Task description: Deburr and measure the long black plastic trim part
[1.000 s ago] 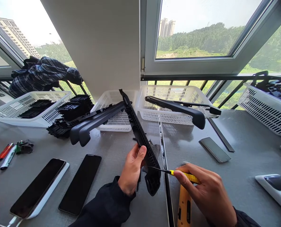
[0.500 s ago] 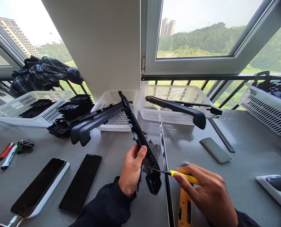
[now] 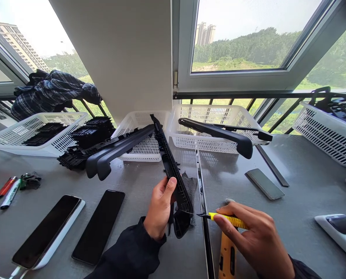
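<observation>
My left hand (image 3: 158, 207) is closed around a long black plastic trim piece (image 3: 173, 166) near its lower end. The piece is tilted, its ribbed inner side toward me and its far tip over the middle basket. In my right hand (image 3: 253, 236) is a yellow utility knife (image 3: 229, 220), pinched between thumb and fingers. Its dark blade points left, just apart from the trim's lower end. Below the trim lies a dark grey cloth (image 3: 191, 186). A narrow metal strip (image 3: 202, 193) runs between the two hands, under the blade.
Two finished-looking black handle pieces (image 3: 103, 164) lean on the middle white basket (image 3: 140, 157); more rest on the right basket (image 3: 187, 142). Two phones (image 3: 99, 226) lie left. A yellow level-like tool (image 3: 227, 255) is below my right hand, a grey flat block (image 3: 264, 184) beyond.
The knife blade has come away from the trim piece, leaving a gap. My left hand has turned the piece a little, its lower end shifting left and its far tip right.
</observation>
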`<state>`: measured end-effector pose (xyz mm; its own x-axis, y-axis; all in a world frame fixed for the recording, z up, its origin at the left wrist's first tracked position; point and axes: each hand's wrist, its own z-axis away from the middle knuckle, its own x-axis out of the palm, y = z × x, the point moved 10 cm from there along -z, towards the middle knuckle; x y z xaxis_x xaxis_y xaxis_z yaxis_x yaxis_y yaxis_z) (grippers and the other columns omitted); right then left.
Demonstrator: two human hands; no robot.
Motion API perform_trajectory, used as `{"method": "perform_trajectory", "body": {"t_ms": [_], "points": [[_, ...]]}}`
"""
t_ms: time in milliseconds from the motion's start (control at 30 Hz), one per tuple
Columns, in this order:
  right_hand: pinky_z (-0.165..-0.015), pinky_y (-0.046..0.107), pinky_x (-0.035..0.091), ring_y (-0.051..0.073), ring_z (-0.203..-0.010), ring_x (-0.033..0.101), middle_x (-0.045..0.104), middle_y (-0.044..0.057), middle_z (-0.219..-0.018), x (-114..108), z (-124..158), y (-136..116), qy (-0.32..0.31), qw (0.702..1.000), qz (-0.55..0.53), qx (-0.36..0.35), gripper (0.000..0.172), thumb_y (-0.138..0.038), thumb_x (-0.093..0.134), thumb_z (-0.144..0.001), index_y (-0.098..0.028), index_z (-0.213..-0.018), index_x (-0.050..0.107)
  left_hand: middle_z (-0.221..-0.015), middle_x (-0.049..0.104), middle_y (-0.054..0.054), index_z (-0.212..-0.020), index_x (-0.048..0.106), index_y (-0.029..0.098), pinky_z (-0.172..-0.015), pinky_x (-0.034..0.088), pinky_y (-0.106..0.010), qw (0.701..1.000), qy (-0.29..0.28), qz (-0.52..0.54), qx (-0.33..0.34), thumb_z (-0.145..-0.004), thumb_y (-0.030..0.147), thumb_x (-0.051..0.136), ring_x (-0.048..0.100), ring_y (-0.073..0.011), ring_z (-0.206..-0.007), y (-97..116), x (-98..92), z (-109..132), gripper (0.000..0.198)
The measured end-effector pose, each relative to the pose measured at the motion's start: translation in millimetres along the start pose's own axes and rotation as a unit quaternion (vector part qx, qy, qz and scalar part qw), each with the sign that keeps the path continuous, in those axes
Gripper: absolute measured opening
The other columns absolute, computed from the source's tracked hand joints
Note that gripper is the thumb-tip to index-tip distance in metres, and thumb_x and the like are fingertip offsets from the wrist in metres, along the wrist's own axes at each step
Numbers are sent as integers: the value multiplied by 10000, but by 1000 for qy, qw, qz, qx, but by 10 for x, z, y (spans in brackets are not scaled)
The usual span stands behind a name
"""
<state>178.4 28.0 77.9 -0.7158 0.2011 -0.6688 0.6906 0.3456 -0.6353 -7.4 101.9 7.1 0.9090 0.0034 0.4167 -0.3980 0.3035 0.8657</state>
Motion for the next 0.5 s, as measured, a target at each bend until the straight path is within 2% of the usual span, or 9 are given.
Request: {"method": "perform_trajectory", "body": {"t_ms": [133, 233, 500], "points": [[-557, 256, 484, 152, -555, 667, 718, 13, -671, 9, 43, 62, 0, 1000, 6, 11, 381, -491, 631, -1022, -232, -774, 757, -1002, 789, -72, -1051, 805, 165, -877, 539, -315, 1000, 24, 17, -5, -775, 583, 865, 710, -236, -961, 31, -40, 4, 504], [-546, 261, 478, 152, -537, 644, 702, 17, -649, -1, 37, 42, 2, 1000, 12, 5, 396, -506, 637, -1015, -228, -756, 747, -959, 789, -66, -1044, 805, 165, -863, 546, -317, 999, 32, 32, -11, -735, 607, 885, 719, -243, -955, 35, -55, -2, 545], [-485, 260, 446, 120, -475, 574, 614, -19, -592, -58, -38, -207, 15, 997, 31, -76, 371, -444, 636, -1033, -206, -755, 697, -926, 789, -59, -1086, 791, 158, -816, 557, -307, 999, 12, 31, -15, -751, 618, 873, 731, -233, -915, 29, -22, -7, 574]]}}
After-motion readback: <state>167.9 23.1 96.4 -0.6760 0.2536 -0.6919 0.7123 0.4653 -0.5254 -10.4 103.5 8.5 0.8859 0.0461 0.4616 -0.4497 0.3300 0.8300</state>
